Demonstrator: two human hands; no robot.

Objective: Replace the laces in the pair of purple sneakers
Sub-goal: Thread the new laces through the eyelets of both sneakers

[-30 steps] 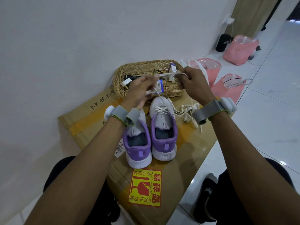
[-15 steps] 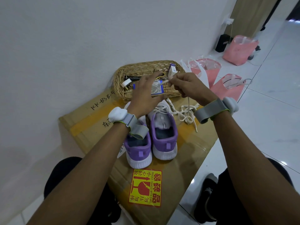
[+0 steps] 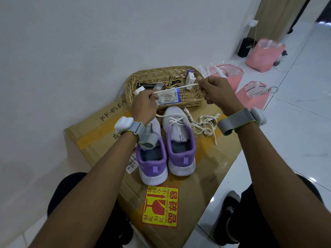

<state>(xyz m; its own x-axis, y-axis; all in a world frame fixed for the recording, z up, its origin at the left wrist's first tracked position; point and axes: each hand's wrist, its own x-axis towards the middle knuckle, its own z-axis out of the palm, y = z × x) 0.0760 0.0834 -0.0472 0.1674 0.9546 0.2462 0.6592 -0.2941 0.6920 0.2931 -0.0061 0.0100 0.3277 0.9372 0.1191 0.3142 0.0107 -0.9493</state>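
Observation:
Two purple and white sneakers stand heels toward me on a cardboard box [image 3: 206, 176]. The left sneaker [image 3: 152, 158] shows no lace. The right sneaker [image 3: 179, 140] has a white lace through its lower eyelets. My left hand [image 3: 144, 106] and my right hand [image 3: 217, 92] each grip one end of a flat white lace [image 3: 179, 88], stretched taut between them above the basket. A loose pile of white lace [image 3: 204, 127] lies on the box to the right of the right sneaker.
A wicker basket [image 3: 152, 76] with small packets and a little white box sits behind the sneakers against the white wall. Pink bags [image 3: 250, 97] stand on the tiled floor to the right. A yellow and red fragile sticker [image 3: 160, 206] marks the box's near part.
My hands were close together half a second ago and have drawn apart, left hand down and left, right hand to the right, pulling the white lace straight between them.

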